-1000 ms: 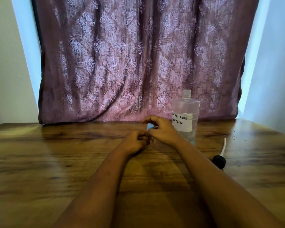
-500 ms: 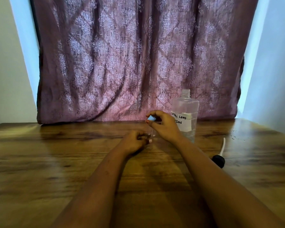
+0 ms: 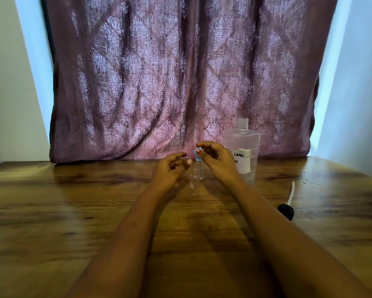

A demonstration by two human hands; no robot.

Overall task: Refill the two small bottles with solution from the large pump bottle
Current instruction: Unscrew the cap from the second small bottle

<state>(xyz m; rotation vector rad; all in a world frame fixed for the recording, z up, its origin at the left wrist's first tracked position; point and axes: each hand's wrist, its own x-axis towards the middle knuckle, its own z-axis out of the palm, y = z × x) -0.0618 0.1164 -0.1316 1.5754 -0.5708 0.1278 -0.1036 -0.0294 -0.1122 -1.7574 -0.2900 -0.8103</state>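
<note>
Two bare arms reach out over the wooden worktop (image 3: 73, 211), and between the hands stands a small clear bottle (image 3: 195, 179), upright, its long axis straight up and its mouth apparently uncovered. The right hand (image 3: 218, 161) hovers just above and to the right of that mouth, thumb and forefinger pinched on a little blue cap (image 3: 197, 154); the other fingers curl loosely. The left hand (image 3: 170, 169) sits just left of the bottle, fingers half curled and parted, holding nothing that I can make out, and I cannot tell whether it touches the bottle's side. Just behind the right hand stands the large bottle (image 3: 243, 147), upright, neck bare, clear liquid low inside; its black pump head with white tube (image 3: 287, 206) lies well off to the right. A second small bottle is not plainly visible. As I judge it, the left hand is the nearer to steady the small bottle, the large one lying on the right hand's side
</note>
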